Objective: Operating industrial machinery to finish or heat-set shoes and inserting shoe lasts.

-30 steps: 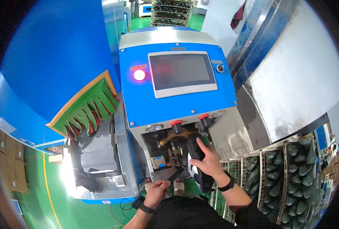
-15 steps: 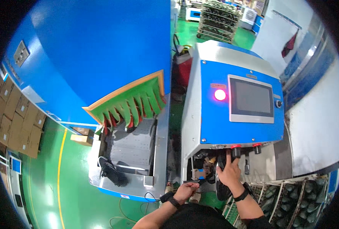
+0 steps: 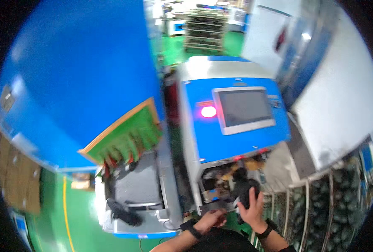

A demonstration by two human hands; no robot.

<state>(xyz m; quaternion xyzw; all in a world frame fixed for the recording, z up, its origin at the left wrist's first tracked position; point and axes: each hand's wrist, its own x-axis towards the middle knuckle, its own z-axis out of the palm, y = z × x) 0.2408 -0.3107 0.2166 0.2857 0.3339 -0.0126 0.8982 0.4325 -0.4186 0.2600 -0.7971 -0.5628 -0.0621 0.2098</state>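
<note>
My right hand [image 3: 252, 212] is at the lower right of centre, its fingers spread upward against a dark, shoe-like object [image 3: 244, 191] below the control box. No grip closes around that object. To the left is my left hand [image 3: 211, 219], with fingers curled together; what they hold, if anything, cannot be made out. A small pale piece [image 3: 236, 202] shows beside my right thumb. The blue control box [image 3: 241, 143] has a grey screen [image 3: 246, 107] and a glowing red light [image 3: 208, 111]. The picture is blurred by motion.
A black shoe [image 3: 125, 213] lies on the front edge of the conveyor machine [image 3: 163, 216] at the left, near green flap strips [image 3: 129, 140]. Racks of dark shoes or shoe forms [image 3: 314, 206] stand close at the right. Cardboard boxes [image 3: 18, 168] are stacked far left.
The view has swung, so the machines sit further left. My right hand has come down from beneath the control box, its fingers wider apart. The dark strip by my left hand no longer shows clearly.
</note>
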